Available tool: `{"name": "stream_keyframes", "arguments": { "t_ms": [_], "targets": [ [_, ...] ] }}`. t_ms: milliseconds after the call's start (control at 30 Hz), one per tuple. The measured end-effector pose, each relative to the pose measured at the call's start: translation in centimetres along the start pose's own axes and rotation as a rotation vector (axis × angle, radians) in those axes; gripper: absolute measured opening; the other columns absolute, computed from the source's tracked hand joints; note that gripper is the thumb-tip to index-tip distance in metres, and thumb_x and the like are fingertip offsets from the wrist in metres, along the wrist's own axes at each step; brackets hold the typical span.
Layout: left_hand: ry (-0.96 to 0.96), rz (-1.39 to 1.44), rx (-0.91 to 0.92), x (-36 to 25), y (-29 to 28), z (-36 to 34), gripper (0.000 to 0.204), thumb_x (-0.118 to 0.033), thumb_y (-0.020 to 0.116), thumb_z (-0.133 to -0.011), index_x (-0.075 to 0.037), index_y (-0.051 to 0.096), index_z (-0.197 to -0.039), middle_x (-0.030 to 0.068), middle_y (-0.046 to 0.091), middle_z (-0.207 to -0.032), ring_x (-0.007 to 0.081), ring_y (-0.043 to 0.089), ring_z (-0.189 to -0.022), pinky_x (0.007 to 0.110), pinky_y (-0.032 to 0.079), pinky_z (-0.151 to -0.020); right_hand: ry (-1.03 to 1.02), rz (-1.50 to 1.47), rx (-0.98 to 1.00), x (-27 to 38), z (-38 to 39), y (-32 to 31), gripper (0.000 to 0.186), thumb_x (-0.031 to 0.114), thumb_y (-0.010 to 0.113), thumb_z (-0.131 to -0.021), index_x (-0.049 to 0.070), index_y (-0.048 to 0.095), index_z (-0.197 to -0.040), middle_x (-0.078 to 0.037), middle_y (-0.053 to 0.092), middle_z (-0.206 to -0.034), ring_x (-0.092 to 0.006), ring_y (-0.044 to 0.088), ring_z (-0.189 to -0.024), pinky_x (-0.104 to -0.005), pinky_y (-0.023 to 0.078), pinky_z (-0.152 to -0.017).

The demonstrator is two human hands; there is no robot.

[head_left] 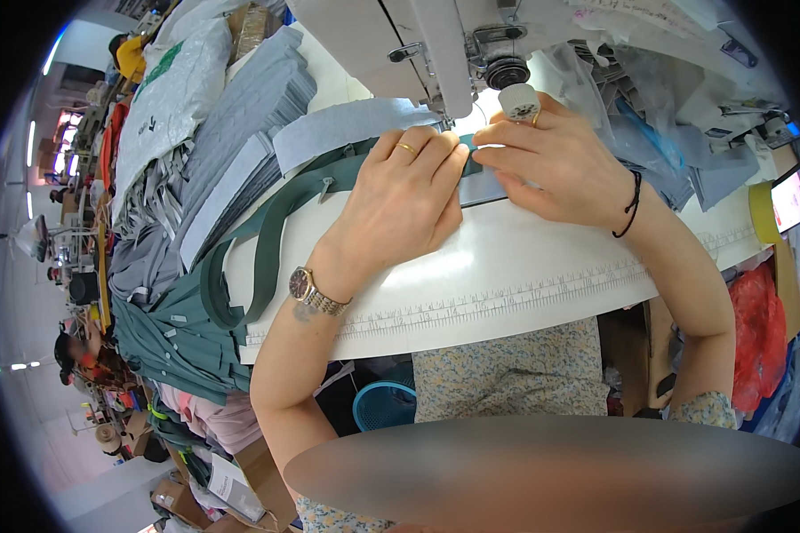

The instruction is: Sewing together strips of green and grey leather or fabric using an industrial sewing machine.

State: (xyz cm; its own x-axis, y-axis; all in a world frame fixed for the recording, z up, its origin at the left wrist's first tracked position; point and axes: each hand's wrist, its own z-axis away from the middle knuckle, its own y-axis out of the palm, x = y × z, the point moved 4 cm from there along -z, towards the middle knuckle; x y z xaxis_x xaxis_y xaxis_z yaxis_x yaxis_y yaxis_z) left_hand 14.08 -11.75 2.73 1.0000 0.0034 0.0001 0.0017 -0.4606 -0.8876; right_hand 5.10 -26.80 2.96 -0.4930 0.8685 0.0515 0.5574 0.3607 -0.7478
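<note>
Green strip (304, 184), upper centre, risked skewing from its loop (266, 266) dragging; left hand (400, 197) pressed, fingers close, right hand (560, 164) fingers narrow

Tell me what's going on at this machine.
A person works with both hands close to the needle of a white sewing machine. The left hand lies over a dark green fabric strip; the fingertips of the right hand are at its other end, though their exact grip is hidden. The strip loops leftward across the white worktop. Grey fabric pieces are piled at the left, with green cloth nearer the person.
</note>
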Motion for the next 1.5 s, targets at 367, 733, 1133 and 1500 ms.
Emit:
{"name": "stream_keyframes", "arguments": {
  "t_ms": [367,733,1133,1500],
  "targets": [
    [-0.021,0.064,-0.111,0.4,0.5,0.9,0.036,-0.009,0.066,-0.074,-0.003,0.064,-0.109,0.012,0.065,-0.107,0.0298,0.06,-0.105,0.044,0.048,-0.093,0.227,-0.195,0.258,0.0,-0.7,0.0,0.022,0.0,0.061,-0.077,-0.002,0.071,-0.097,-0.009,0.067,-0.102,-0.0306,0.061,-0.096,-0.0396,0.046,-0.084],
    [-0.635,-0.241,-0.451,11.9,-11.9,12.4,0.005,-0.009,0.07,-0.087,-0.007,0.073,-0.09,0.0075,0.072,-0.086,0.0208,0.069,-0.075,0.034,0.054,-0.064,0.201,-0.239,0.248,0.2,-0.9,-0.7,0.022,-0.003,0.065,-0.075,-0.004,0.071,-0.096,-0.013,0.069,-0.105,-0.031,0.066,-0.103,-0.0382,0.05,-0.087],
    [-1.439,-0.267,-0.395,22.0,-16.3,27.4,0.027,-0.031,0.075,-0.08,-0.006,0.078,-0.089,0.0109,0.075,-0.081,0.0256,0.072,-0.075,0.037,0.054,-0.072,0.139,-0.25,0.191,0.7,-1.7,-0.6,0.017,-0.005,0.065,-0.075,-0.005,0.07,-0.091,-0.013,0.069,-0.098,-0.0315,0.068,-0.097,-0.0378,0.054,-0.08],
    [-0.15,-0.005,0.126,-3.1,-8.6,8.1,0.017,-0.003,0.066,-0.075,-0.003,0.064,-0.093,0.0119,0.065,-0.097,0.0265,0.066,-0.087,0.034,0.055,-0.07,0.205,-0.213,0.262,-1.0,-0.1,-0.1,0.016,0.011,0.063,-0.089,-0.001,0.07,-0.096,-0.01,0.068,-0.103,-0.0296,0.063,-0.102,-0.0425,0.044,-0.092]
  ]
}}
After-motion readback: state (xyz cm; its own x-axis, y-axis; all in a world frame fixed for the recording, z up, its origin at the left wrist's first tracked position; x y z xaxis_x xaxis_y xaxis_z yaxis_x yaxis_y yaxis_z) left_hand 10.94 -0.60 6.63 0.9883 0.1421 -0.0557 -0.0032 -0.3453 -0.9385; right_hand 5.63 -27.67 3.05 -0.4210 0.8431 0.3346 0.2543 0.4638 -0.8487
